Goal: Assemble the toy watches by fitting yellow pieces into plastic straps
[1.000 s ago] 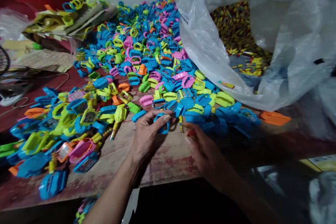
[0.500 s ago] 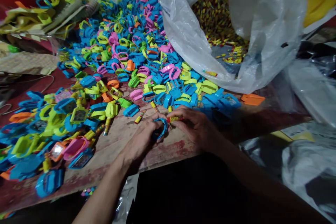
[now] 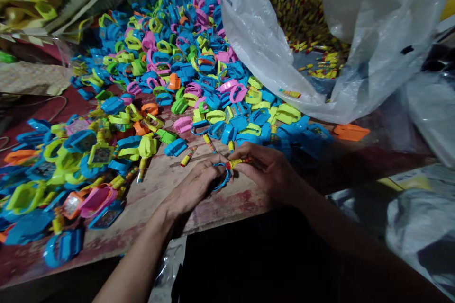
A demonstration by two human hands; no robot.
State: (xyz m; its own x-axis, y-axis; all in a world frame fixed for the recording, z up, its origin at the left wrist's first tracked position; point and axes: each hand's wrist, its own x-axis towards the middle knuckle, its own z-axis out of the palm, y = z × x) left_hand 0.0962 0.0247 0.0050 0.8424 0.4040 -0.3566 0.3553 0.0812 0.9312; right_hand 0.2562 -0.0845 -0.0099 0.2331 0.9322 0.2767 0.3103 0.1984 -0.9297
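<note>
My left hand (image 3: 199, 179) is closed on a blue plastic toy watch (image 3: 226, 181), its round band showing below the fingers. Between the thumb and fingers of my right hand (image 3: 273, 173) is a small yellow-and-red tube (image 3: 236, 163). The tube's red end meets the upper right of the blue band; whether it is fixed there I cannot tell. Just beyond my hands, a loose yellow-and-red tube (image 3: 188, 156) and a second loose tube (image 3: 209, 143) lie on the worn wooden table (image 3: 156, 227).
A big heap of coloured toy watches (image 3: 170, 57) covers the back. To the left lies a pile of watches (image 3: 67, 161), some with tubes attached. A white plastic bag (image 3: 256, 38) of tubes stands at the back right, near an orange piece (image 3: 351, 132).
The view has shifted slightly. Both hands stay together, and the blue band has turned a little, showing more of its ring. The tube remains against it.
</note>
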